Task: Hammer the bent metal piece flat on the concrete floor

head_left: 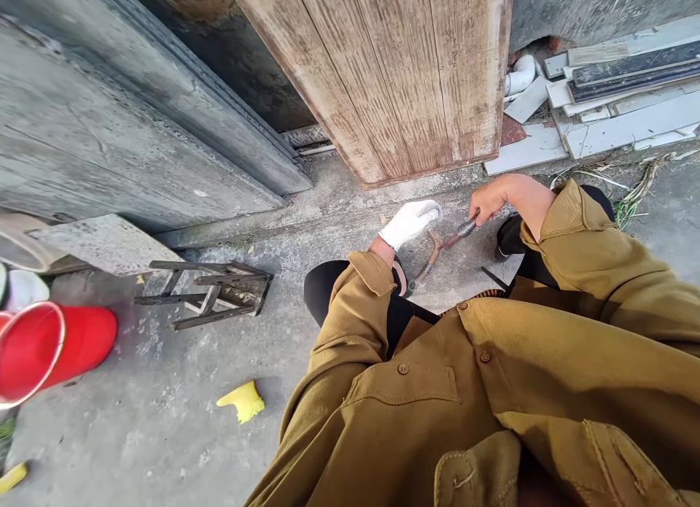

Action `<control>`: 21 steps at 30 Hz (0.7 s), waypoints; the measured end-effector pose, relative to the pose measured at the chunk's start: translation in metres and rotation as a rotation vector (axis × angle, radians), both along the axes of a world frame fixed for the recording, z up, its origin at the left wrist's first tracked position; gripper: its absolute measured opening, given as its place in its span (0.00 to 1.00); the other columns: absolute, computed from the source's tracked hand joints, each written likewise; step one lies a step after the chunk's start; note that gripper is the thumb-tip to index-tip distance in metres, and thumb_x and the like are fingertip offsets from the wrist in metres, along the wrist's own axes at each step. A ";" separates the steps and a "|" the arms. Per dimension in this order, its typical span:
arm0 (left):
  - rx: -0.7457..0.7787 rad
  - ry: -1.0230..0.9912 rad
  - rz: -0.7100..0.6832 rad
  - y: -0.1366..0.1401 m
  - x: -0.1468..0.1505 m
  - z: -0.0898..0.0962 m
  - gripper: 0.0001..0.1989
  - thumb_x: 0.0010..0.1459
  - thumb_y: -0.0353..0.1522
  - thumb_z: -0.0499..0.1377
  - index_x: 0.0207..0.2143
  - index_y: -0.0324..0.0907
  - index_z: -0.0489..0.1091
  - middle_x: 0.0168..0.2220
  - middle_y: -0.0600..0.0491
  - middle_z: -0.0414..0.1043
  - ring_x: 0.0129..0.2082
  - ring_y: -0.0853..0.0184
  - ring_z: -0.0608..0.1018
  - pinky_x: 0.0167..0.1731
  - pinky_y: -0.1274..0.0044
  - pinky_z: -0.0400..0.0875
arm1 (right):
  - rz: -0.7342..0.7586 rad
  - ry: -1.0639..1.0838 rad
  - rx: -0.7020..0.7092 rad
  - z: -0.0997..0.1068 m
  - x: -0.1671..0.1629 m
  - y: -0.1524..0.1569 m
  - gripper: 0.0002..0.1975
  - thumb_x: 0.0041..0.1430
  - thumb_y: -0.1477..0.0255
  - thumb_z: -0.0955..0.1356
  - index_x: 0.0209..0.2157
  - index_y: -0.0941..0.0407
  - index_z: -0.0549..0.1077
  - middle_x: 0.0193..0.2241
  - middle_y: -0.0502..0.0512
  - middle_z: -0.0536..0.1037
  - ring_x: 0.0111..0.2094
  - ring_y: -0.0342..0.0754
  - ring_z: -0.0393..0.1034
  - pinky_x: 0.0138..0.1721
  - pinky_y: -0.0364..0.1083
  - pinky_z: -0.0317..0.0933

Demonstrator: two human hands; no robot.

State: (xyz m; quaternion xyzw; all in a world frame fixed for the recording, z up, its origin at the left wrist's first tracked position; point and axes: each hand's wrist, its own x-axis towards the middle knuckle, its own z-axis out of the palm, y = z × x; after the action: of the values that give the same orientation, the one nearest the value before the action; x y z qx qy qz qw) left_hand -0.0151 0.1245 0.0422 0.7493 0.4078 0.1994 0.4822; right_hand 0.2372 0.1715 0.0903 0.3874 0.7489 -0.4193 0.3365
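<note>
My right hand (491, 200), bare, is closed around the wrapped grip of a Y-shaped wooden stick (436, 254) that looks like a slingshot frame. Its two prongs spread toward the left, low over the concrete between my knees. Just above the upper prong is my left hand (411, 222) in a white glove. The gloved fingers are curled together, and whatever they hold, if anything, cannot be made out. Whether the glove touches the prong is unclear.
A weathered wooden panel (394, 76) leans ahead of me. White boards (617, 138) are stacked at the right. To the left lie a small wooden stool (219, 292), a red bucket (82, 346) and a yellow piece (243, 402) on the concrete floor (180, 434).
</note>
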 end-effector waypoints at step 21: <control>-0.131 -0.137 -0.079 -0.007 0.010 0.008 0.17 0.66 0.42 0.57 0.37 0.37 0.75 0.29 0.53 0.70 0.24 0.72 0.65 0.28 0.78 0.62 | -0.440 -0.003 0.733 0.004 0.011 0.018 0.16 0.69 0.63 0.68 0.47 0.58 0.82 0.42 0.64 0.81 0.42 0.56 0.74 0.41 0.50 0.61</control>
State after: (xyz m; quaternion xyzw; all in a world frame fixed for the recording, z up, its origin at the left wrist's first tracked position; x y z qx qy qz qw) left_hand -0.0055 0.1171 0.0499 0.7163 0.3559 0.2040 0.5645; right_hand 0.2486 0.1893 0.0943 0.6326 0.7474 -0.1864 0.0802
